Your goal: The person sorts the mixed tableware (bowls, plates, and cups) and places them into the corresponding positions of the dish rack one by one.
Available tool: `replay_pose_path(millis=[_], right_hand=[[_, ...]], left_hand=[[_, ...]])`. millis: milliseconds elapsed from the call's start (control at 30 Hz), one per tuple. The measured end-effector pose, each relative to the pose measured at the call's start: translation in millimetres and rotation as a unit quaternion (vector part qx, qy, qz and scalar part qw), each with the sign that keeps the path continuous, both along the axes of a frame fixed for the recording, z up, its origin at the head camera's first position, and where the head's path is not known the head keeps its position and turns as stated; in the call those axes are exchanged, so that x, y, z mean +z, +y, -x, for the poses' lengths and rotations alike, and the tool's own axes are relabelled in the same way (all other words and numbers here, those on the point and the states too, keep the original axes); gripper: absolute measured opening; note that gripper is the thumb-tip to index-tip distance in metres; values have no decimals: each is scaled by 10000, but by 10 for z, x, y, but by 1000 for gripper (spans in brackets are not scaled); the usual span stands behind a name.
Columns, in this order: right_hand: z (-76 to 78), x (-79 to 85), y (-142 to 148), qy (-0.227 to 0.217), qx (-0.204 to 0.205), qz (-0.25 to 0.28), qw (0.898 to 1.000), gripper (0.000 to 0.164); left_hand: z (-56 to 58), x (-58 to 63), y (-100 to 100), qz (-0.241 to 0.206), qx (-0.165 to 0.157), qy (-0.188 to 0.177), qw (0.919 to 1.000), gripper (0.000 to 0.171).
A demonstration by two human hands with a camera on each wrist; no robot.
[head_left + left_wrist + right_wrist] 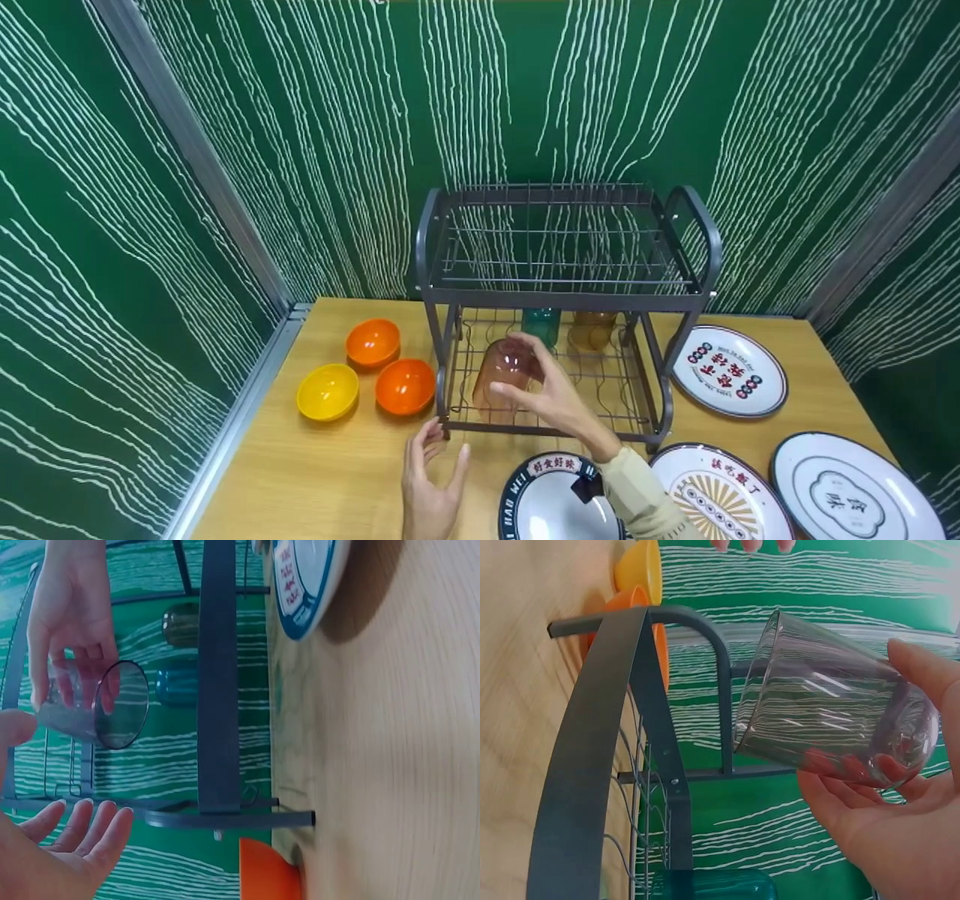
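My right hand (551, 394) grips a clear pinkish glass (501, 379) near its base, mouth downward, in front of the dish rack's lower tier. In the right wrist view the glass (832, 705) has its thick base toward the palm and fingers on both sides. My left hand (433, 480) is by the rack's front left foot, fingers spread, holding nothing; in the left wrist view the left hand (60, 855) lies apart from the glass. Inside the lower tier of the dark grey rack (555, 302) stand a teal glass (541, 326) and an amber glass (592, 330).
Left of the rack sit two orange bowls (405, 386) and a yellow bowl (328, 392). A dark-rimmed plate (559, 502) lies in front. Several more plates lie to the right, among them a white plate (729, 371). Green patterned walls (337, 150) enclose the table.
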State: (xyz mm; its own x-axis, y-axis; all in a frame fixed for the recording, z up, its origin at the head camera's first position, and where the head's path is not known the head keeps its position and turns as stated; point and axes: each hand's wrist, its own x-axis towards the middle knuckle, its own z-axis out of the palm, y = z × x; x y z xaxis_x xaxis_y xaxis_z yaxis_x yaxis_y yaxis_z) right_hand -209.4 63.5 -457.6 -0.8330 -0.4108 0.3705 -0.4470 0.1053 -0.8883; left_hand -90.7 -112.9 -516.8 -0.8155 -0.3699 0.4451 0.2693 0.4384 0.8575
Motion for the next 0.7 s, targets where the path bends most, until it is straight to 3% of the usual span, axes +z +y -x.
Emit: replay_pose_path(millis=[233,467,700], right_hand=[[165,-52,-44,-59,-146,48,9999,73],[440,-323,-83,33,-442,-142,9989,77],[596,-377,-129,266,-544,-164,9980,76]], left_hand=[[130,-333,-252,-178,312,-111,9993,50],[166,-411,-476,-178,834,-153,9962,47],[209,-481,-672,-300,1311,-606,9891,45]])
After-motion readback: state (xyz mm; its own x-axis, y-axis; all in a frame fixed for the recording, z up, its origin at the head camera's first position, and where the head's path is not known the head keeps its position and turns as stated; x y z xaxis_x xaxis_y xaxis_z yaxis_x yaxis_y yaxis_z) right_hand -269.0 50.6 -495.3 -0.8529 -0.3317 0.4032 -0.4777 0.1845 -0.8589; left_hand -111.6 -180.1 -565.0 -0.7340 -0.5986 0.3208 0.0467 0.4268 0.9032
